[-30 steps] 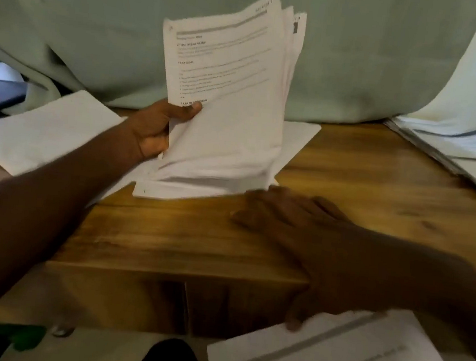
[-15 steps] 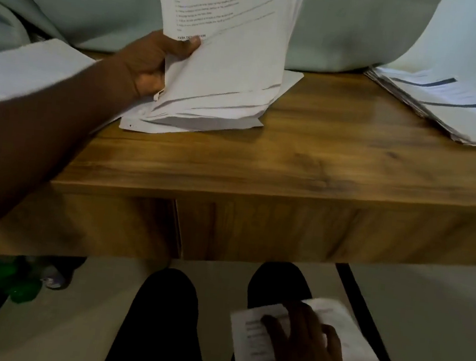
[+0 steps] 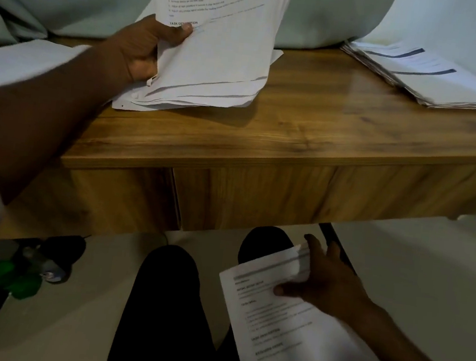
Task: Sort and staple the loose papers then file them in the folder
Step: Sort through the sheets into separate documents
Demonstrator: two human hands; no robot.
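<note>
Gripping a thin, floppy sheaf of papers (image 3: pixel 214 54) upright above the counter (image 3: pixel 309 129), the left hand (image 3: pixel 140 49) pinches its side edge while the right hand (image 3: pixel 323 280) pinches a limp sheet (image 3: pixel 297 333) by its top corner over the lap.

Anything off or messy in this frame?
Yes. One printed sheet sits below the desk over the person's lap, its top corner bent where the right hand pinches it. The sheaf gripped by the left hand is fanned, edges uneven.

Hands (image 3: pixel 140 49) grip papers (image 3: pixel 220 61) (two bundles).
</note>
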